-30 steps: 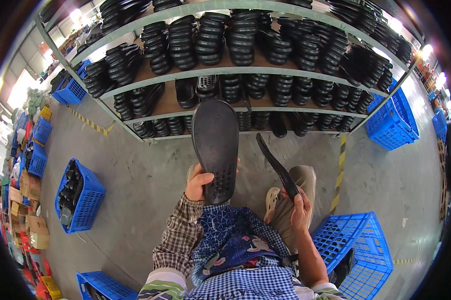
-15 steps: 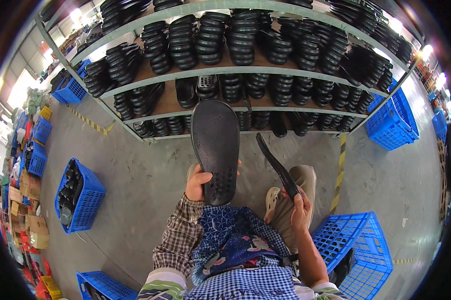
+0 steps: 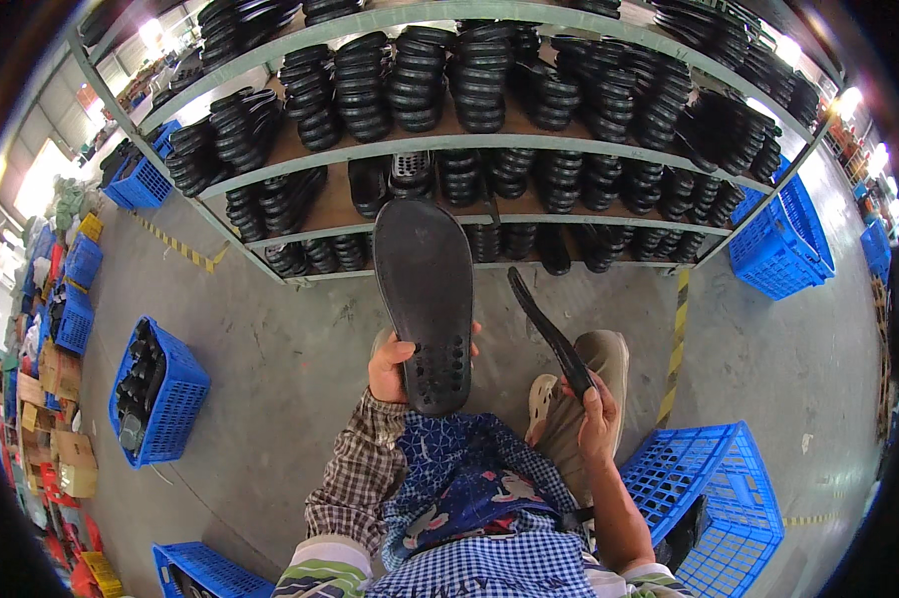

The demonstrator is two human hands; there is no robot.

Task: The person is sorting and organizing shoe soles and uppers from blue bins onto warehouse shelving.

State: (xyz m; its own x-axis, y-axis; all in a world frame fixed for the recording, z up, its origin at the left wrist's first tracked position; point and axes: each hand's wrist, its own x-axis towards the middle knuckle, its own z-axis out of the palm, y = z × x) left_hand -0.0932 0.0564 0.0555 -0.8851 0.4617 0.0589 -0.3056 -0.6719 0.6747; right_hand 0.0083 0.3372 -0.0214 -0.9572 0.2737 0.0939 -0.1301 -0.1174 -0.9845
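My left hand [image 3: 392, 367] grips a black shoe sole [image 3: 425, 289] by its lower end, thumb on the near side and fingertips showing past the far edge. The sole's broad face is toward me, smooth at the top with a patch of round holes at the bottom. Apart from it on the right, a second black shoe sole [image 3: 544, 324] is seen edge-on, thin and slightly curved. My right hand [image 3: 599, 414] is closed around its lower end. Beyond both soles stands a metal rack [image 3: 529, 145] with black soles stacked on its shelves.
Blue crates stand around me: one with black pieces [image 3: 185, 399] at left, another [image 3: 719, 488] near my right forearm, one [image 3: 210, 568] at lower left and stacked ones [image 3: 783, 239] at far right. Yellow-black tape [image 3: 677, 344] marks the floor. Cardboard boxes [image 3: 74, 460] line the left side.
The sole in my left hand has shifted slightly left. My right hand and its sole have hardly moved.
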